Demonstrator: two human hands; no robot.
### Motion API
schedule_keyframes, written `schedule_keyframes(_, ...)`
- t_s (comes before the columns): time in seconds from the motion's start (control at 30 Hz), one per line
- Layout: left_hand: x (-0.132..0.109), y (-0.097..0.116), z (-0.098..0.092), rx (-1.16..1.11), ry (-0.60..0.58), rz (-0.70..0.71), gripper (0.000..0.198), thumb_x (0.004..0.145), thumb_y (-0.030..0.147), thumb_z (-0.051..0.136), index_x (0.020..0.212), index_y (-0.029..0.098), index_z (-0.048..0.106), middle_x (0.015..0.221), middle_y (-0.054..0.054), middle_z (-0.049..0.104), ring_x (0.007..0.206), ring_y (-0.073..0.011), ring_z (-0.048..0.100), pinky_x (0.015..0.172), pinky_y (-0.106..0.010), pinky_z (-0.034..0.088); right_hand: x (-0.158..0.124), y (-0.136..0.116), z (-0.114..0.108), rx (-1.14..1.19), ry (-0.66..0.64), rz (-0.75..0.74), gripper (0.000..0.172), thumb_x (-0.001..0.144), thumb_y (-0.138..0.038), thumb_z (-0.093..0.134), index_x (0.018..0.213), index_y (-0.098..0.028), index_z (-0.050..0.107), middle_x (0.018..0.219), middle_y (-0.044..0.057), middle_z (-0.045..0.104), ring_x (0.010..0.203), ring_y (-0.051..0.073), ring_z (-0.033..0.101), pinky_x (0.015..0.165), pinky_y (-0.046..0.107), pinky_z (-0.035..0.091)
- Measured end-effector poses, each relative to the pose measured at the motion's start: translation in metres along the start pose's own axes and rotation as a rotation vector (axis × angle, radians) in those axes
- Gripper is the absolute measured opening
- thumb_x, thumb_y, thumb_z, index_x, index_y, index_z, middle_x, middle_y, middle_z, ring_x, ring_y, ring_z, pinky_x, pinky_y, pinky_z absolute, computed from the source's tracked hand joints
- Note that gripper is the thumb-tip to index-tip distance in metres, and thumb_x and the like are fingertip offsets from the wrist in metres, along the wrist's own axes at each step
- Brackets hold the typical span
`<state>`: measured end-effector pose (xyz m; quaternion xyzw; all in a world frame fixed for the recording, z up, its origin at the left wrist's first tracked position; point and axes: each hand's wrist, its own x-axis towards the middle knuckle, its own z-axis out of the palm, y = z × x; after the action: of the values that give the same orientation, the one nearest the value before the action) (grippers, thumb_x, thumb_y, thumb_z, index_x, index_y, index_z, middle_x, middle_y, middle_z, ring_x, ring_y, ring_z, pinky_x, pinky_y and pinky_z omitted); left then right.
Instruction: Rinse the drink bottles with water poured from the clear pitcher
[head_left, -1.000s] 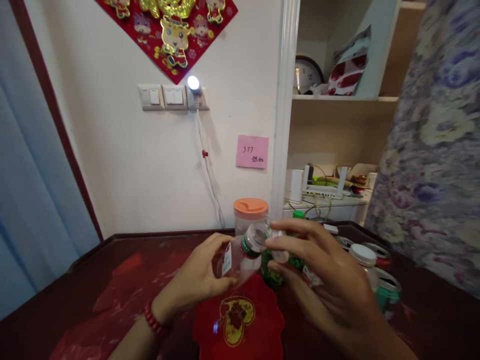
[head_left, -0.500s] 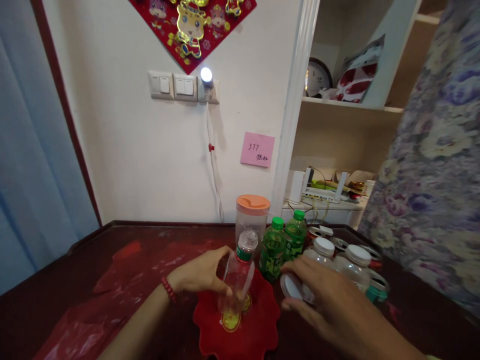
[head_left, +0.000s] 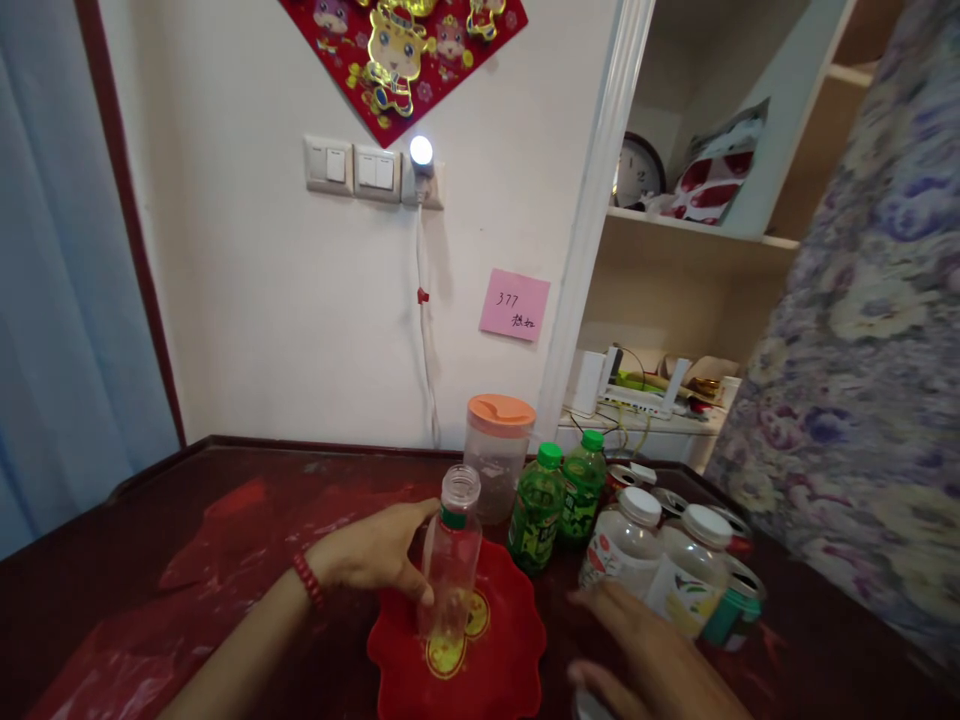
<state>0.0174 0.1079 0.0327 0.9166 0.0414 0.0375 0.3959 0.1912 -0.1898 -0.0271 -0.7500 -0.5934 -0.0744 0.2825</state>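
My left hand (head_left: pixel 386 550), with a red bead bracelet, is wrapped round a clear open-topped bottle (head_left: pixel 454 550) with a green band below its neck. The bottle stands nearly upright over a red scalloped tray (head_left: pixel 510 660) with yellow round pictures. To the right of the tray, my right hand (head_left: pixel 645 650) holds a white lid (head_left: pixel 589 706) low at the bottom edge; most of the lid is cut off or hidden by the fingers.
Behind the tray stands a clear canister with an orange lid (head_left: pixel 501 412). Two green bottles (head_left: pixel 537 510) (head_left: pixel 583 490), two white-capped jars (head_left: pixel 622 545) (head_left: pixel 694 575) and several cans, one teal (head_left: pixel 735 610), stand to the right. Red plastic film (head_left: pixel 217 580) lies on the left.
The clear bottle has shifted left with my left hand and stands straighter. My right hand has moved down with the white lid, uncovering more of the two jars.
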Motion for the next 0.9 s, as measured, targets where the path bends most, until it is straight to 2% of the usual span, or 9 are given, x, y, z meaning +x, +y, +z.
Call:
schedule_keyframes(0.13, -0.001, 0.001, 0.001, 0.021, 0.014, -0.002, 0.076, 0.06, 0.029, 0.083, 0.131, 0.024, 0.057, 0.133, -0.008, 0.066, 0.12, -0.033, 0.062, 0.106, -0.046, 0.046, 0.038, -0.013, -0.002, 0.119, 0.337, 0.076, 0.044, 0.097, -0.034, 0.052, 0.137, -0.016, 0.048, 0.137, 0.015, 0.052, 0.125, 0.028, 0.052, 0.103, 0.046, 0.048)
schedule_keyframes(0.2, -0.001, 0.001, 0.001, 0.021, 0.018, 0.011, 0.077, 0.06, 0.027, 0.083, 0.132, 0.024, 0.056, 0.134, -0.008, 0.066, 0.12, -0.0331, 0.062, 0.106, -0.047, 0.047, 0.054, -0.017, 0.006, 0.151, 0.403, 0.095, 0.049, 0.098, -0.037, 0.052, 0.141, -0.015, 0.042, 0.143, 0.016, 0.046, 0.132, 0.029, 0.045, 0.108, 0.05, 0.042)
schedule_keyframes(0.33, 0.0, 0.0, 0.001, -0.014, 0.007, 0.025, 0.078, 0.059, 0.026, 0.084, 0.132, 0.024, 0.058, 0.134, -0.007, 0.067, 0.12, -0.0337, 0.063, 0.107, -0.046, 0.047, 0.077, -0.021, 0.01, 0.184, 0.439, 0.065, 0.05, 0.1, -0.037, 0.051, 0.143, -0.015, 0.04, 0.149, 0.016, 0.037, 0.138, 0.029, 0.035, 0.112, 0.053, 0.035)
schedule_keyframes(0.43, -0.001, -0.001, 0.0, -0.009, 0.016, 0.016, 0.079, 0.058, 0.024, 0.085, 0.132, 0.024, 0.058, 0.134, -0.007, 0.067, 0.121, -0.0338, 0.063, 0.107, -0.046, 0.047, 0.089, -0.022, -0.008, 0.206, 0.503, 0.039, 0.046, 0.099, -0.041, 0.053, 0.138, -0.016, 0.046, 0.148, 0.015, 0.039, 0.138, 0.029, 0.035, 0.113, 0.053, 0.031)
schedule_keyframes(0.6, -0.001, -0.003, 0.001, 0.004, 0.039, -0.01, 0.079, 0.058, 0.023, 0.084, 0.132, 0.024, 0.057, 0.135, -0.007, 0.066, 0.122, -0.0335, 0.062, 0.108, -0.046, 0.045, 0.105, -0.018, -0.048, 0.245, 0.6, 0.089, 0.049, 0.099, -0.049, 0.055, 0.139, -0.022, 0.047, 0.143, 0.012, 0.046, 0.126, 0.028, 0.049, 0.103, 0.047, 0.044)
schedule_keyframes(0.73, 0.001, -0.002, 0.001, -0.014, 0.003, -0.016, 0.081, 0.057, 0.024, 0.084, 0.133, 0.022, 0.057, 0.136, -0.007, 0.065, 0.123, -0.034, 0.06, 0.109, -0.042, 0.045, 0.134, -0.003, -0.064, 0.258, 0.501, 0.139, 0.045, 0.1, -0.051, 0.052, 0.133, -0.021, 0.052, 0.133, 0.01, 0.056, 0.118, 0.026, 0.056, 0.098, 0.041, 0.049)
schedule_keyframes(0.8, 0.002, -0.002, 0.0, -0.009, -0.002, -0.032, 0.083, 0.057, 0.024, 0.084, 0.135, 0.022, 0.056, 0.137, -0.007, 0.064, 0.125, -0.034, 0.059, 0.11, -0.041, 0.044, 0.155, 0.007, -0.065, 0.233, 0.381, 0.181, 0.035, 0.102, -0.043, 0.055, 0.125, -0.017, 0.057, 0.126, 0.01, 0.06, 0.114, 0.025, 0.059, 0.095, 0.04, 0.05)
schedule_keyframes(0.9, 0.001, -0.002, 0.0, -0.007, 0.006, -0.042, 0.084, 0.058, 0.023, 0.083, 0.137, 0.024, 0.054, 0.137, -0.007, 0.065, 0.123, -0.0331, 0.06, 0.109, -0.041, 0.045, 0.186, 0.02, -0.063, 0.163, 0.128, 0.286, 0.021, 0.102, -0.034, 0.065, 0.108, -0.014, 0.065, 0.109, 0.007, 0.065, 0.101, 0.024, 0.063, 0.092, 0.043, 0.052)
